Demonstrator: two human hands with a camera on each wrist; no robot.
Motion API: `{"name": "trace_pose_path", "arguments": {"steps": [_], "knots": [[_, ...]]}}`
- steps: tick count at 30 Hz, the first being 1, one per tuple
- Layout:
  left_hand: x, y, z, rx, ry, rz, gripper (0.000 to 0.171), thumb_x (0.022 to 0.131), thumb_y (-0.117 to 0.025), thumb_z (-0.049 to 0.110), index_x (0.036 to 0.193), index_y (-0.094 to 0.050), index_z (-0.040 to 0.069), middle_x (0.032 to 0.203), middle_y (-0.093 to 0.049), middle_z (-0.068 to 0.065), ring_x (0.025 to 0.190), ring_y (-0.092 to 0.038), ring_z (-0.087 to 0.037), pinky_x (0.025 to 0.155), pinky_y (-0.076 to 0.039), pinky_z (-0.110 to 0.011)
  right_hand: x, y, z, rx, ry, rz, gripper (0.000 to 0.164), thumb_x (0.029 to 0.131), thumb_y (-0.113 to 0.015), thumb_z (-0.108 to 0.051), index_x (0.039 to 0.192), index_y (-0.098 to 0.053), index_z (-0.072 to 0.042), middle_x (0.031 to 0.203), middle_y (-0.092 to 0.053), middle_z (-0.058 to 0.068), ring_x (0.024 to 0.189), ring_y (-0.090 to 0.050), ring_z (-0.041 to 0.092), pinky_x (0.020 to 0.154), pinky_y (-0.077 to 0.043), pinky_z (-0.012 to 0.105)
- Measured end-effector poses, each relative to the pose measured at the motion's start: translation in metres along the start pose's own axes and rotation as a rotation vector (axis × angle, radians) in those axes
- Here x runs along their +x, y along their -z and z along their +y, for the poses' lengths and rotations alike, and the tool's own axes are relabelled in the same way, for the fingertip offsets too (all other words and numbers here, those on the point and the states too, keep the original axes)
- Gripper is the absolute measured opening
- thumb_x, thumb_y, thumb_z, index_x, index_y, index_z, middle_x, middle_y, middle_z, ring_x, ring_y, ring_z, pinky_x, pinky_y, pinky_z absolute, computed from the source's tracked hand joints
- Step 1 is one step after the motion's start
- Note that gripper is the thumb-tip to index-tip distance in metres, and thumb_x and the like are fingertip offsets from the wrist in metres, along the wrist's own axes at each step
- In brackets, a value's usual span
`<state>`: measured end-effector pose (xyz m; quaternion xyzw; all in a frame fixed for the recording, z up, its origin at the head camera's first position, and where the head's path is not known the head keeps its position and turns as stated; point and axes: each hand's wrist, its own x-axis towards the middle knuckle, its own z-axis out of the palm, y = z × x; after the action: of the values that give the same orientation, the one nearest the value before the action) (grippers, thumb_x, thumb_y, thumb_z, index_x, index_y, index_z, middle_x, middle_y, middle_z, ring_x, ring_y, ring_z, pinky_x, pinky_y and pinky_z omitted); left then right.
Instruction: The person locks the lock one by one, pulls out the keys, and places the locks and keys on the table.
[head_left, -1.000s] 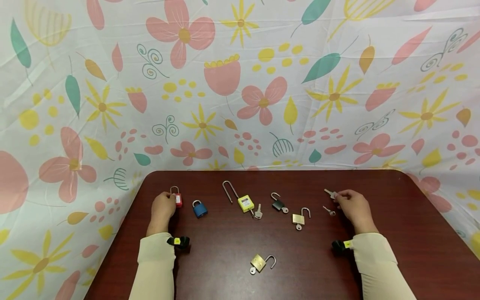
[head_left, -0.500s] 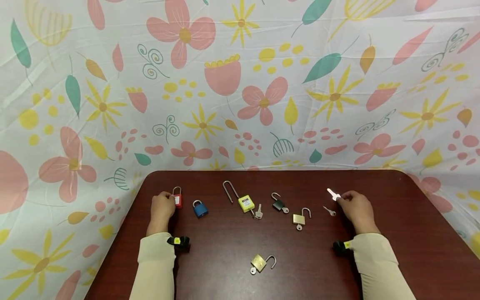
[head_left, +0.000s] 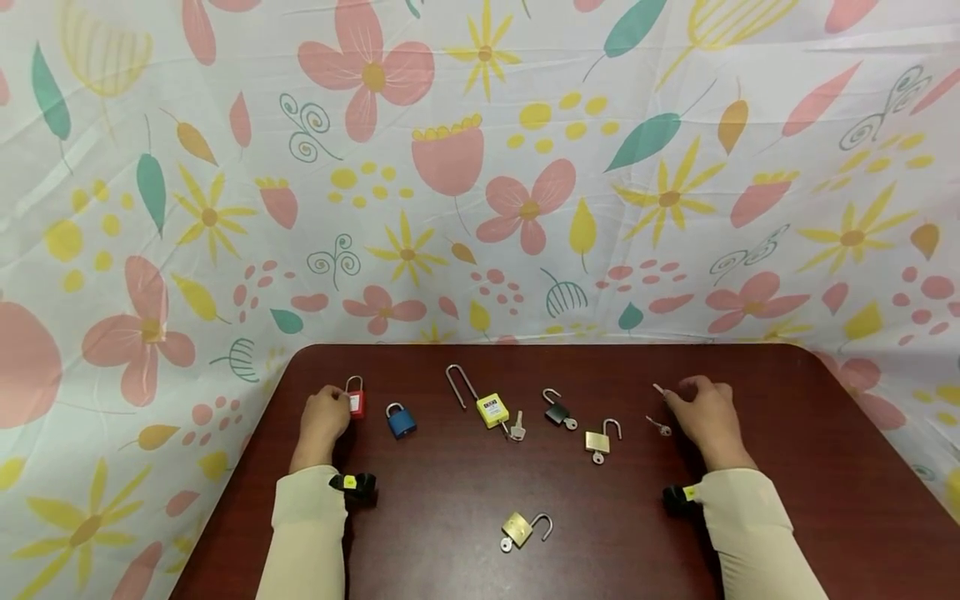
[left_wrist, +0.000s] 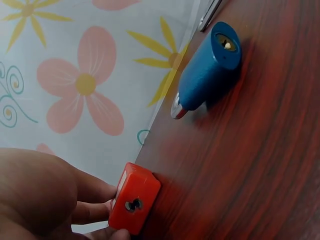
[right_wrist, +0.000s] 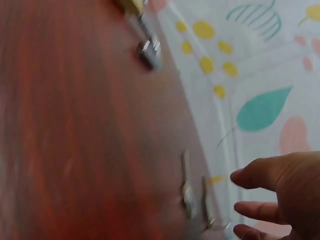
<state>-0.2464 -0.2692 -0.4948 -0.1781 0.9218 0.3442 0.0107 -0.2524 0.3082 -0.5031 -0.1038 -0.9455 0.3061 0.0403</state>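
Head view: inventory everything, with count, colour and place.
Red padlock: one, red, left
Blue padlock: one, blue, left
Yellow padlock: one, yellow, centre
Black padlock: one, black, right of yellow
Gold padlocks: two, gold, right of black; front centre
Lock keys: at least four, silver, at yellow, black, gold padlocks
Loose keys: two, silver, right side
Table: one, brown, beneath
Backdrop: one, white floral, behind
Wrist cameras: two, black, either side
Sleeves: two, cream, either side
Left hand: one, holding red padlock
Right hand: one, beside loose keys
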Motion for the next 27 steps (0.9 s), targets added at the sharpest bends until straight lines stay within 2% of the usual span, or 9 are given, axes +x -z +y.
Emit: {"name": "trace_pose_path", "arguments": {"steps": [4,9,13,17,22,27], "knots": [[0.0,0.003,-0.001,-0.029,0.027,-0.047,0.045,0.105,-0.033,0.023,0.135,-0.052,-0.004,0.134,-0.054,-0.032,0.114,-0.055,-0.043,0.098,-0.045,-0.056,-0.005,0.001,-0.02,0.033,0.091,0.014,0.057,0.103,-0.054,-0.039,0.136,-0.05,0.007,0.139,-0.033,0.04,0.108,-0.052,0.051,0.091,-0.045,0.064],[-0.001,0.005,0.0,-0.051,0.032,-0.088,0.049,0.107,-0.033,0.028,0.141,-0.048,-0.004,0.14,-0.049,-0.032,0.119,-0.052,-0.044,0.1,-0.045,-0.057,-0.017,0.001,-0.048,0.061,0.292,0.064,0.044,0.103,-0.058,-0.031,0.129,-0.057,0.004,0.131,-0.044,0.032,0.101,-0.059,0.042,0.085,-0.05,0.057],[-0.003,0.005,0.003,-0.039,0.024,-0.088,0.051,0.107,-0.034,0.032,0.14,-0.048,-0.004,0.138,-0.048,-0.033,0.118,-0.052,-0.045,0.1,-0.044,-0.059,-0.029,-0.008,-0.067,0.044,0.44,0.078,0.035,0.099,-0.064,-0.023,0.124,-0.061,0.002,0.125,-0.052,0.026,0.111,-0.057,0.042,0.093,-0.048,0.059],[-0.004,0.005,0.003,-0.04,0.014,-0.088,0.052,0.107,-0.035,0.033,0.139,-0.048,-0.005,0.138,-0.046,-0.034,0.12,-0.05,-0.046,0.101,-0.043,-0.06,-0.044,-0.02,-0.08,-0.001,0.555,0.048,0.033,0.096,-0.069,-0.019,0.123,-0.063,-0.002,0.121,-0.057,0.021,0.114,-0.058,0.041,0.094,-0.048,0.059],[-0.005,0.007,0.002,-0.071,0.015,-0.118,0.052,0.108,-0.035,0.033,0.142,-0.045,-0.005,0.142,-0.044,-0.033,0.125,-0.049,-0.044,0.101,-0.044,-0.058,-0.065,-0.031,-0.09,-0.032,0.686,0.022,0.034,0.092,-0.074,-0.019,0.121,-0.066,-0.006,0.118,-0.061,0.012,0.111,-0.061,0.032,0.089,-0.052,0.052],[-0.006,0.009,0.001,-0.076,0.009,-0.132,0.052,0.107,-0.038,0.033,0.142,-0.043,-0.005,0.144,-0.04,-0.034,0.123,-0.048,-0.044,0.099,-0.045,-0.058,-0.084,-0.039,-0.101,-0.042,0.799,-0.046,0.04,0.089,-0.078,-0.024,0.125,-0.065,-0.011,0.12,-0.061,0.004,0.112,-0.062,0.023,0.092,-0.054,0.046]]}}
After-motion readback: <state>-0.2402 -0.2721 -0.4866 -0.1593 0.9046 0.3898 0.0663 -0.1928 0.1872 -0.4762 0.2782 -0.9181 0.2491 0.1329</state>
